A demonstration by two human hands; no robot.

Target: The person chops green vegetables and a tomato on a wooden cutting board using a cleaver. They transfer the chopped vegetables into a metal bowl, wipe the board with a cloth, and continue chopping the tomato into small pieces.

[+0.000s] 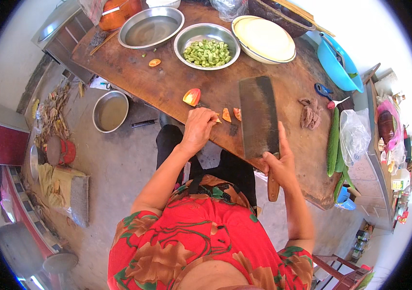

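My right hand (281,166) grips a wide cleaver (258,118) by its wooden handle, with the broad dark blade above the table near its front edge. To the left, my left hand (199,129) is closed at the table edge, its fingertips pinching a small yellowish piece (218,121) that looks like tomato. Cut tomato pieces (226,115) lie between that hand and the blade; one is partly hidden by the cleaver. A larger red and yellow tomato chunk (192,97) rests just beyond my left hand.
On the wooden table (167,87), a steel bowl of chopped green vegetable (207,47) stands between a basin of water (151,25) and a covered enamel bowl (264,38). At right are a brown rag (311,114), a blue peeler (323,90), cucumbers (333,142) and a blue basin (336,63).
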